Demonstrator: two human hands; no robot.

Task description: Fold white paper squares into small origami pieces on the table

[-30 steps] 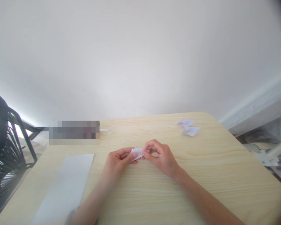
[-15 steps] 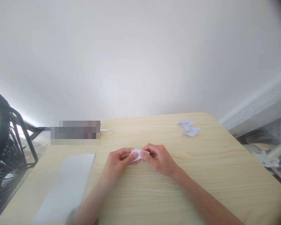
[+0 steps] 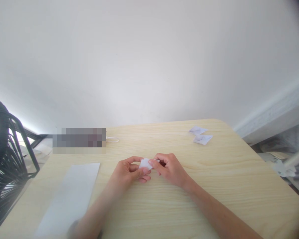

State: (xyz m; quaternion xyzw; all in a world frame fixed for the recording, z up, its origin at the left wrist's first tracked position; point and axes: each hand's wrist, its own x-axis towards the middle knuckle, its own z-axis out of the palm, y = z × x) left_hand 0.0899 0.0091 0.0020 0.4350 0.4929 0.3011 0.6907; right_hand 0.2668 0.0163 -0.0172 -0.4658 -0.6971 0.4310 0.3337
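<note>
A small folded piece of white paper is held between my two hands above the table. My left hand grips its left side, the thumb low on the front and the index finger along the top edge. The right side is pinched between thumb and index finger of my right hand. Parts of the paper's edges are covered by my fingers. Beyond my right hand lie two folded white paper pieces, one just behind the other, both with pointed ends.
A stack of white paper lies on the light wooden table to the left. Behind it a blurred-out patch hides something, with a white loop beside it. A dark woven chair stands at the left; a white wall rises behind.
My left thumb has slid lower on the folded paper and the left fingers have spread, so more of the paper's face shows. My right hand keeps its pinch, nearly unmoved.
</note>
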